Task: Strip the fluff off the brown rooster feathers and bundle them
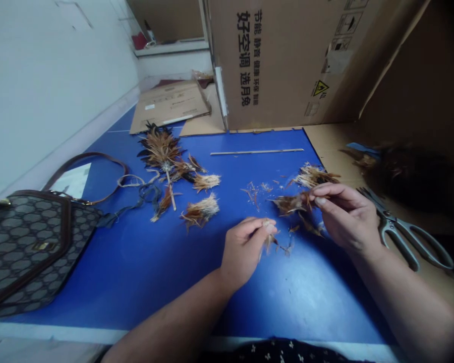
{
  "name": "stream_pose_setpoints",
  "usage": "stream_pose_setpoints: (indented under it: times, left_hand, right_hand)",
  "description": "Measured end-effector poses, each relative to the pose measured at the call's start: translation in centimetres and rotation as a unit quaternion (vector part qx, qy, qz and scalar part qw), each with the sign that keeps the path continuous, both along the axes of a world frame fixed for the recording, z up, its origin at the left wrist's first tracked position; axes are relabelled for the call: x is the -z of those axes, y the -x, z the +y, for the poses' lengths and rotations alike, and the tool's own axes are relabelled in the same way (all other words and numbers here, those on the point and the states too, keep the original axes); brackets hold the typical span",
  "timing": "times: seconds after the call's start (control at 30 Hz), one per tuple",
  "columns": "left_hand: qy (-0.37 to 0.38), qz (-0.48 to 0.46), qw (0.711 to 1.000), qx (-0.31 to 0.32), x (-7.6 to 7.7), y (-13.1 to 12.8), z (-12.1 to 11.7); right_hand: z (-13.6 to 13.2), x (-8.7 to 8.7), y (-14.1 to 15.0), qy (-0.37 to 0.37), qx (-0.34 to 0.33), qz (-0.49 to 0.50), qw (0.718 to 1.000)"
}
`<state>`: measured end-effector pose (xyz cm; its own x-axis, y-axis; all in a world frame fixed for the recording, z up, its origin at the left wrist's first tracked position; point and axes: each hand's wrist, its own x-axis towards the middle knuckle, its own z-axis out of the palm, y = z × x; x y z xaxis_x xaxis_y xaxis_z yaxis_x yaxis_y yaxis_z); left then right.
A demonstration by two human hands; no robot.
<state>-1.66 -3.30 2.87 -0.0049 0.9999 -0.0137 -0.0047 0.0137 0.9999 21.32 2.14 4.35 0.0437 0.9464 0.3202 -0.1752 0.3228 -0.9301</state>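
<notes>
My left hand (pixel 245 249) is pinched shut on small feathers (pixel 269 240) above the blue table. To its right, my right hand (pixel 346 214) pinches a brown feather bunch (pixel 292 202) between thumb and fingers. Just behind that bunch lies a pile of pale-quilled feathers (pixel 313 175). A few dark loose feathers (pixel 310 225) lie below the right hand. Feather scraps (pixel 255 194) are scattered between the hands and the thin stick (pixel 257 152). On the left lies a feather duster (pixel 161 146) on a wooden stick, with two feather bundles (pixel 200 210) (pixel 207 181) beside it.
Large scissors (pixel 399 227) lie on cardboard at the right, near a dark feathery mass (pixel 404 169). A patterned handbag (pixel 41 247) stands at the left, with grey cloth strips (pixel 136 199) next to it. A big cardboard box (pixel 287 65) and a flat cardboard piece (pixel 170 103) are at the back.
</notes>
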Motion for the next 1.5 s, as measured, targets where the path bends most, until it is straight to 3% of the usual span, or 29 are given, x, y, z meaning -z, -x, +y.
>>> stream_pose_setpoints:
  times: [0.17, 0.3, 0.43, 0.73, 0.9, 1.1, 1.2, 1.27, 1.4, 1.5]
  left_hand:
    - [0.048, -0.042, 0.997, 0.05, 0.3, -0.2, -0.2]
    - [0.145, -0.2, 0.967, 0.06, 1.1, -0.9, 0.0]
    - [0.166, -0.305, 0.936, 0.054, 1.1, -1.4, 0.3]
    - [0.172, -0.33, 0.928, 0.005, 1.2, -1.2, 0.7]
    - [0.17, -0.335, 0.927, 0.004, 1.0, -1.3, 0.7]
    - [0.179, -0.357, 0.917, -0.011, 0.5, -1.2, 0.7]
    - [0.18, -0.353, 0.918, -0.021, 0.4, -1.1, 0.8]
    - [0.177, -0.346, 0.921, -0.03, 0.5, -1.0, 0.8]
    - [0.172, -0.331, 0.927, -0.04, 0.9, -1.0, 0.7]
    - [0.168, -0.309, 0.936, -0.018, 1.1, -1.1, 0.6]
  right_hand:
    - [-0.8, -1.1, -0.1, -0.083, -0.05, -0.09, 0.991]
    - [-1.5, -2.1, 0.3, -0.127, -0.169, -0.178, 0.961]
    - [-1.7, -2.2, 1.7, -0.188, -0.257, -0.225, 0.921]
    - [-1.4, -1.8, 2.5, -0.282, -0.24, -0.365, 0.854]
    - [-1.4, -1.7, 2.3, -0.291, -0.211, -0.402, 0.842]
    - [-1.5, -1.6, 2.6, -0.273, -0.253, -0.414, 0.831]
    - [-1.5, -1.6, 2.7, -0.261, -0.274, -0.398, 0.836]
    - [-1.5, -1.6, 2.6, -0.251, -0.265, -0.367, 0.856]
    - [-1.5, -1.5, 2.2, -0.205, -0.144, -0.32, 0.914]
    - [-1.5, -1.0, 2.0, -0.169, -0.106, -0.339, 0.919]
